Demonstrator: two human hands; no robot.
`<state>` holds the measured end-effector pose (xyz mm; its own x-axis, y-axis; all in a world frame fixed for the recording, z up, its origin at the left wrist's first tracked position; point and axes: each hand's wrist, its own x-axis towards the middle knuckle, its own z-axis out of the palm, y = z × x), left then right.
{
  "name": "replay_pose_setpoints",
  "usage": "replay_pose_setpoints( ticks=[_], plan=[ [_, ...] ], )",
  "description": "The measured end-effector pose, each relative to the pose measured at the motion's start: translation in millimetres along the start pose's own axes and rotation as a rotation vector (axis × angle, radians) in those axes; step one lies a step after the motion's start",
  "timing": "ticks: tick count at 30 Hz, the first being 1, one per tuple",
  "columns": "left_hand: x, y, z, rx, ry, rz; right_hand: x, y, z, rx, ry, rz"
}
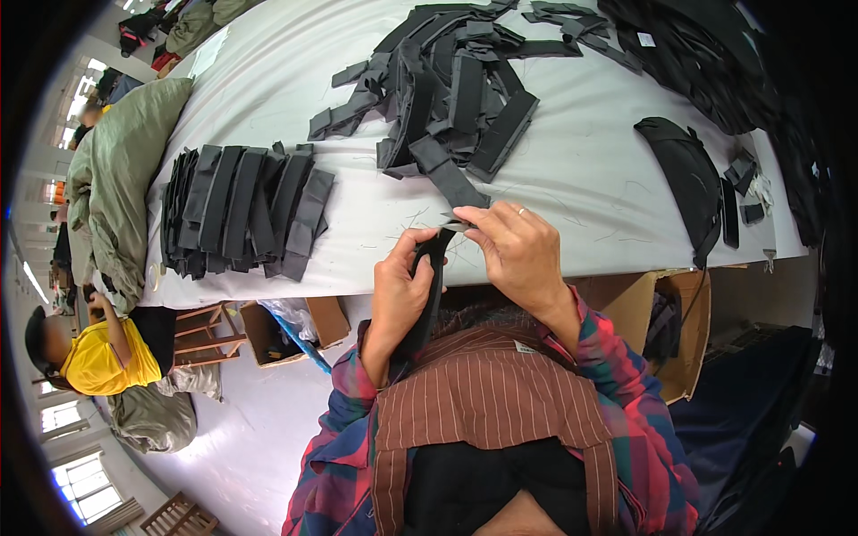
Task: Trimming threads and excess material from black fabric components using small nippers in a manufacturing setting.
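Note:
At the near edge of the white-covered table, my left hand (400, 286) is closed round a black fabric strip (430, 299), which hangs down toward my apron. The strip's upper end meets the fingertips of my right hand (518, 255). Those fingers pinch a small silver-grey pointed piece (456, 226); its exact kind is hard to make out. Just beyond, a loose heap of black fabric strips (451, 94) spreads over the table, one strip reaching down close to my fingers. To the left lies a row of stacked black strips (241, 210).
Black fabric piles (697, 62) cover the far right of the white tabletop (572, 179). A curved black fabric piece (679, 174) lies nearer. An olive cloth bundle (125, 179) borders the left. Below are cardboard boxes (688, 330). A person in yellow (112, 357) is at the left.

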<state>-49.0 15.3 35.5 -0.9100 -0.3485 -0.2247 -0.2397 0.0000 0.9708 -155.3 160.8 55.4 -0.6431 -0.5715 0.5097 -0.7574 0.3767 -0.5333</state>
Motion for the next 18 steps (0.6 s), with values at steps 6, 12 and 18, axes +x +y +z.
replay_pose_setpoints(
  ticks=[6,12,18],
  plan=[
    [4.0,-15.0,-7.5,0.054,0.152,0.205,0.8,0.9,-11.2,0.105,-0.067,0.049],
    [3.4,-0.1,-6.1,-0.106,0.123,0.143,-2.7,0.1,-11.1,0.268,-0.179,-0.045],
    [4.3,-3.9,-5.9,-0.202,0.094,0.104,-1.8,-2.5,-5.6,0.304,-0.248,-0.057]
  ],
)
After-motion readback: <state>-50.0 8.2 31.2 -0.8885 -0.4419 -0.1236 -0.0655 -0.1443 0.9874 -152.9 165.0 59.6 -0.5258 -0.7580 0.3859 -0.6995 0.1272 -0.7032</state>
